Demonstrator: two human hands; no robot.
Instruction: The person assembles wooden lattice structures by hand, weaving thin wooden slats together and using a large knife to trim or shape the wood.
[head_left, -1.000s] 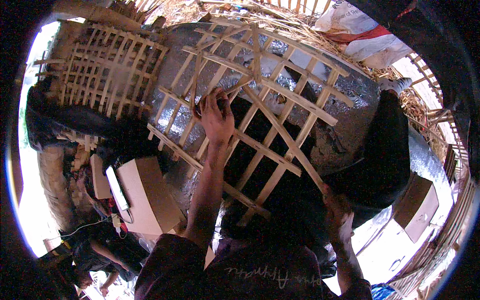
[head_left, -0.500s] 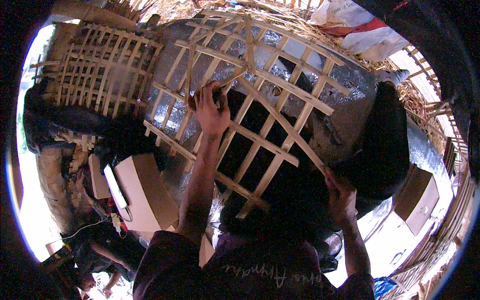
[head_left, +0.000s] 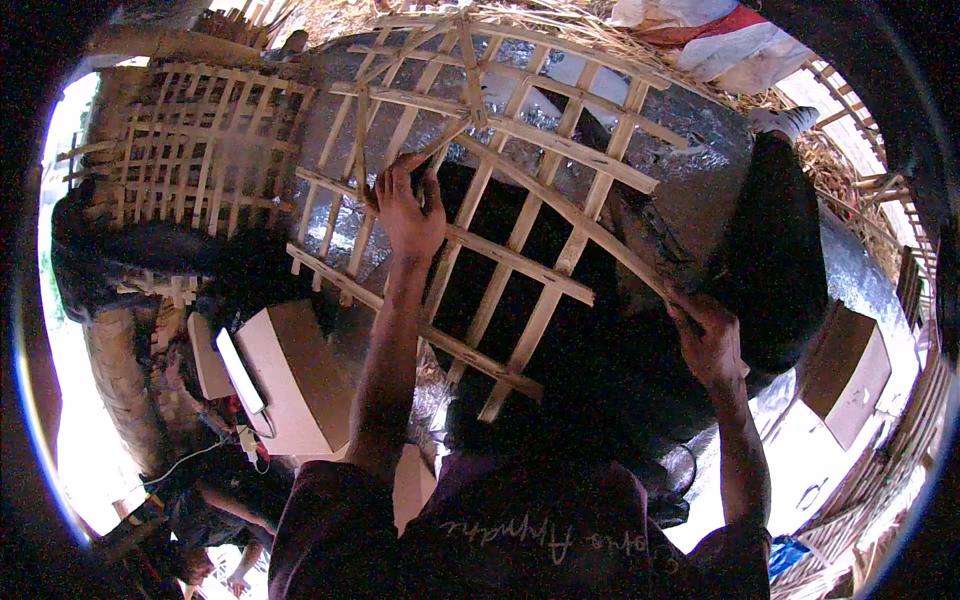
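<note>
A lattice of split bamboo strips lies before me, with strips crossing in an open grid. A long loose bamboo strip runs slantwise over it, bending sharply near the upper middle. My right hand is closed on the strip's lower right end, beyond the lattice's edge. My left hand is over the lattice's left part, fingers curled around a short length of strip that rises toward the bend. Whether its fingertips also grip the lattice is hidden.
A second woven bamboo panel stands at the far left, beside a person in dark clothes. Cardboard boxes with a white power strip are on my left. Another box is on the right. Straw and a sack lie at the back.
My right hand has moved right and farther away with the strip's end. My left hand has shifted slightly left. The whole view has shifted a little, the lattice appearing farther left.
</note>
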